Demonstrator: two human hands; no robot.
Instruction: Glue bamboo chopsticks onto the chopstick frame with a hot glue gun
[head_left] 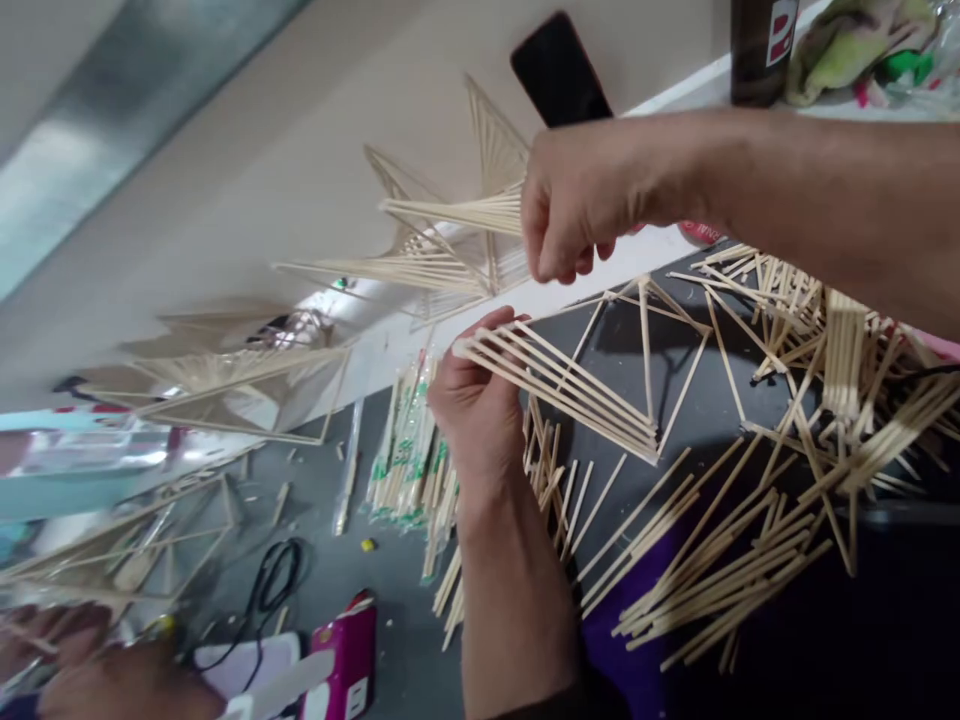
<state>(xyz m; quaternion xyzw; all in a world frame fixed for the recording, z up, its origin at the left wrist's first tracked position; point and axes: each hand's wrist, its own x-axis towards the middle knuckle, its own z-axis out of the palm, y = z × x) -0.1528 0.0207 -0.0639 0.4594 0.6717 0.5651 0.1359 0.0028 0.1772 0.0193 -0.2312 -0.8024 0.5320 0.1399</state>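
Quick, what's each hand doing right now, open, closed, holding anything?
Left hand: closed on one end of the stick frame.
Right hand: fingers curled just above the frame; cannot tell if it pinches anything.

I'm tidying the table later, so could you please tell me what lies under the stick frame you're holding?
Under the stick frame in the left hand: grey table and loose sticks. The left forearm hides whatever lies beneath it.

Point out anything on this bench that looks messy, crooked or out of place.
Loose wooden sticks lie scattered and criss-crossed over the dark work surface, not bundled like the wrapped packs beside the left hand. A black cable trails loose among stick offcuts. The triangular stick frame that hand holds looks intact.
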